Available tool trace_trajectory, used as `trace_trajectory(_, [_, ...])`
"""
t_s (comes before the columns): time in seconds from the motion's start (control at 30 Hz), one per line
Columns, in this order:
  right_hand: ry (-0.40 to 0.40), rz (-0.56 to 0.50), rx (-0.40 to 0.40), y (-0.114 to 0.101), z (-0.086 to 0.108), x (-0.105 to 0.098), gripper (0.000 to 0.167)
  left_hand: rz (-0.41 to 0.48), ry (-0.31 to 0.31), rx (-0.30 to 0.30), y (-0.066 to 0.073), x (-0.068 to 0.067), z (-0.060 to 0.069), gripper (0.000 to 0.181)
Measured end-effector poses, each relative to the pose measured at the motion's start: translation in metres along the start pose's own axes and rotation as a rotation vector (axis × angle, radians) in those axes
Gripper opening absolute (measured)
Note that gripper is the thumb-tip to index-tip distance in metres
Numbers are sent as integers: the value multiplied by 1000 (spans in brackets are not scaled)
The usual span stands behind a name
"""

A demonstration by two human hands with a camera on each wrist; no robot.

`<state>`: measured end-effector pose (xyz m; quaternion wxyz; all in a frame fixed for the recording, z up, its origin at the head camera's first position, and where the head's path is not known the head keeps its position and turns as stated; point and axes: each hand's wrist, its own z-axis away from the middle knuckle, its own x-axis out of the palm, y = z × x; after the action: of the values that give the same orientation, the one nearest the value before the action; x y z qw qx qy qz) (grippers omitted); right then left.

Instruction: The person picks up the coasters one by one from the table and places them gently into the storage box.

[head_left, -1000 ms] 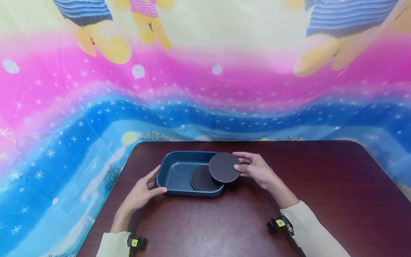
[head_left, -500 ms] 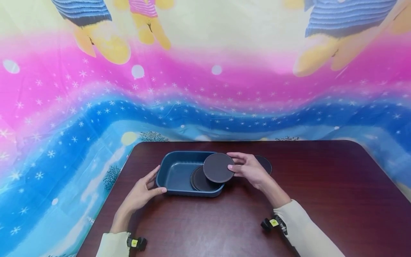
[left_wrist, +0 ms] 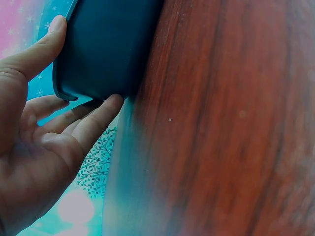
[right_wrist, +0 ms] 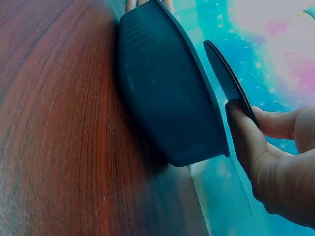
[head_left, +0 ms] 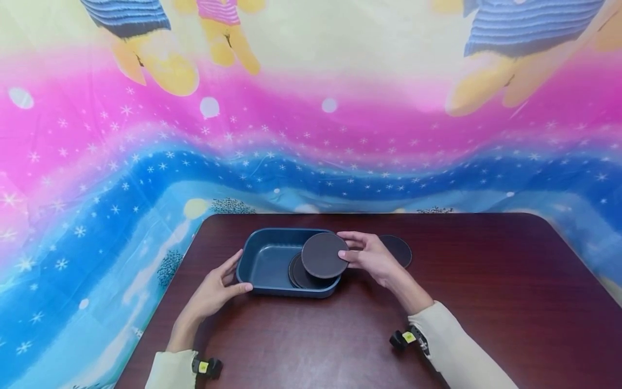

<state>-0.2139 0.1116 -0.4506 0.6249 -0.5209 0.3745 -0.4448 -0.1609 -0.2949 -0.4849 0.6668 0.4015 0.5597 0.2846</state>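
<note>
My right hand [head_left: 374, 259] pinches a round dark brown coaster [head_left: 323, 254] at its right edge, thumb on the upper face. The coaster tilts above the right end of a dark blue rectangular basin [head_left: 267, 290]. Below it, more coasters [head_left: 297, 274] overlap inside the basin, partly hidden. In the right wrist view, the held coaster [right_wrist: 227, 73] appears edge-on, just above the basin's rim. Spread, fairly straight fingers of my left hand [head_left: 214, 292] touch the basin's left end, with the thumb at the front corner. The left wrist view shows fingertips [left_wrist: 114, 102] against the basin wall.
Another dark coaster [head_left: 398, 251] lies on the table right of the basin, partly behind my right hand. The brown wooden table [head_left: 311, 346] ends at a far edge before a colourful printed cloth [head_left: 311, 108]. Both wrists wear black camera bands.
My right hand has moved left with the coaster, bringing it further over the basin. More of the coaster on the table now shows behind the hand. My left hand has stayed put.
</note>
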Motion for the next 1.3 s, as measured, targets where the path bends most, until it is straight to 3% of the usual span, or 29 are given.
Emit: trace_trajectory(1.3, [2,126,-16,-4,-12,24,55,-13,8,11,-1,0,0,98])
